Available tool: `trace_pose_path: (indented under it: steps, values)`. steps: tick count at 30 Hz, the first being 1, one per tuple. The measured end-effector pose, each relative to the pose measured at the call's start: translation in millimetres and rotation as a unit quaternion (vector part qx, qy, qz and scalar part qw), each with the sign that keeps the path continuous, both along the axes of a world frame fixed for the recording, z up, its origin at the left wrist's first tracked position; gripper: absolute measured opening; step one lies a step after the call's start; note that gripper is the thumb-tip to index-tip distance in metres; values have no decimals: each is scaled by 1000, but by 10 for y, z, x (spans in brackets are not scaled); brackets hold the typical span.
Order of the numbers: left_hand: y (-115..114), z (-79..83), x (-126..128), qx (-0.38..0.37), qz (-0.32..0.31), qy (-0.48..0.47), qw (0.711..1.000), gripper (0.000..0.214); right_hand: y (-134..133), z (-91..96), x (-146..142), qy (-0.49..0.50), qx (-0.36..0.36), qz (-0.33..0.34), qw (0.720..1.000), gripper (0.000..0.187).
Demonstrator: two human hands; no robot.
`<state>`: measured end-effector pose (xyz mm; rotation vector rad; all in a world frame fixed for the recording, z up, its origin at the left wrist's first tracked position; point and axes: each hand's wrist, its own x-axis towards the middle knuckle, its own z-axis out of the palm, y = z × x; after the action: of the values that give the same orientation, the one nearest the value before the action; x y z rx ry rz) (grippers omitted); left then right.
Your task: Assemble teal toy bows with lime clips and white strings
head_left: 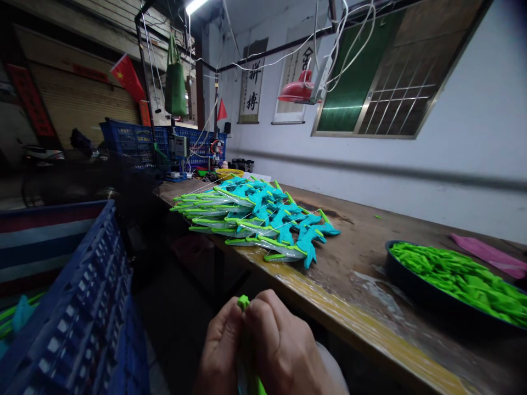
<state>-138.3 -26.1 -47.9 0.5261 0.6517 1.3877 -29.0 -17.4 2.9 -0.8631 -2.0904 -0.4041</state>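
Brown worktable, pale wall, left hand and right hand both pinching green piece

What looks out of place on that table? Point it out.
One small green piece lies alone on the table, apart from the green parts heaped in the dark tub. A pale, ragged patch beside the tub also looks odd; I can't tell whether it's wear or residue.

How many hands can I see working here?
2: the left hand and the right hand, side by side at bottom centre, gripping a green piece that pokes up between them. Any in the dark background could be hidden.
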Motion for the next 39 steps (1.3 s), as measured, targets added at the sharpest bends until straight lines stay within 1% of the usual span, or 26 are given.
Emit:
trace_pose_path:
  steps: [2,4,7,9,11,13,15,17,18,20,22,24,26,27,28,29,31,32,33,34,36,39]
  values:
    - [-21,70,12,24,11,40,999,42,23,20,35,-23,-18,-8,1000,18]
    - [-40,157,14,51,34,124,990,45,62,13,61,-23,-11,-14,1000,16]
    - [-53,257,11,88,99,240,962,49,129,-14,94,-16,-2,6,1000,20]
    - [-47,273,20,125,116,273,947,44,170,11,122,-10,-6,25,1000,21]
    - [-34,247,38,137,92,278,946,42,209,103,157,11,-8,29,999,20]
    - [-19,197,59,120,52,267,955,43,247,249,192,42,2,25,999,19]
    - [-8,148,71,107,12,233,966,42,280,387,221,72,18,19,997,19]
    - [-1,118,68,106,-27,199,974,40,295,442,238,84,22,18,996,18]
    - [0,112,61,105,-42,192,975,40,293,425,241,80,12,17,997,17]
    - [2,114,36,89,-56,196,975,41,265,309,240,74,-27,18,997,16]
    - [3,120,5,66,-44,208,975,45,206,148,237,96,-69,20,993,17]
    - [3,118,-27,54,-27,212,976,45,127,20,244,135,-113,44,983,17]
    - [5,103,-53,44,-20,203,978,44,45,-34,265,171,-179,108,963,15]
    - [6,94,-64,39,-15,194,980,45,9,-37,280,188,-225,146,945,13]
    - [7,87,-71,33,-13,187,982,47,-19,-32,296,214,-275,179,920,12]
    - [8,84,-76,29,-12,182,983,49,-38,-24,312,249,-329,200,889,13]
    - [6,95,-78,38,-15,191,981,49,-48,-14,338,334,-428,207,814,13]
    - [2,108,-77,49,-20,201,978,49,-40,-14,345,373,-462,201,779,13]
    - [-4,124,-73,60,-25,210,976,48,-25,-15,350,404,-482,197,752,13]
    - [-12,140,-70,71,-29,214,974,48,-7,-13,351,423,-494,196,734,15]
    - [-28,164,-64,79,-31,213,973,46,32,11,354,433,-507,197,718,20]
    - [-36,161,-63,43,-35,194,979,47,73,99,382,411,-553,195,698,28]
